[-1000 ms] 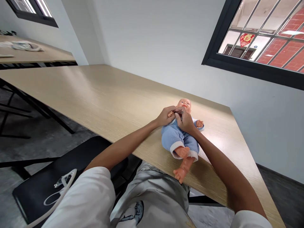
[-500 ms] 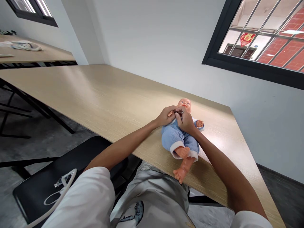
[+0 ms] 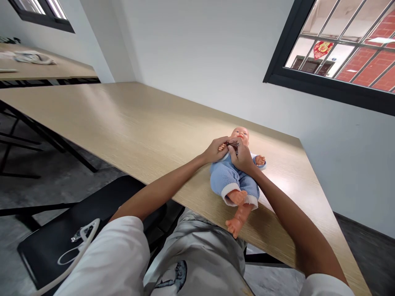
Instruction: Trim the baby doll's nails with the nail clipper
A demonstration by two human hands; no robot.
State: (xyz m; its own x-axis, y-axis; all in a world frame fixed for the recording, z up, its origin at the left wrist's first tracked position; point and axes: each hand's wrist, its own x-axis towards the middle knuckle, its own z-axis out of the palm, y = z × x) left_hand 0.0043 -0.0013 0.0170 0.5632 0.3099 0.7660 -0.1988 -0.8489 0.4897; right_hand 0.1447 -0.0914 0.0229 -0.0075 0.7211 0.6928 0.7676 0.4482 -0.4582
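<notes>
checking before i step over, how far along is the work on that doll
Done: the baby doll lies on its back on the wooden table, in its blue fleece suit. In hand: the left hand grips the doll's hand while the right hand holds a small dark tool, too small to name, beside it. Left: the doll's other hand and bare feet sit untouched.

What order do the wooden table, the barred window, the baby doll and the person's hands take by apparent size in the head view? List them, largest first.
1. wooden table
2. barred window
3. baby doll
4. left hand and right hand: they look alike, so unranked.
</notes>
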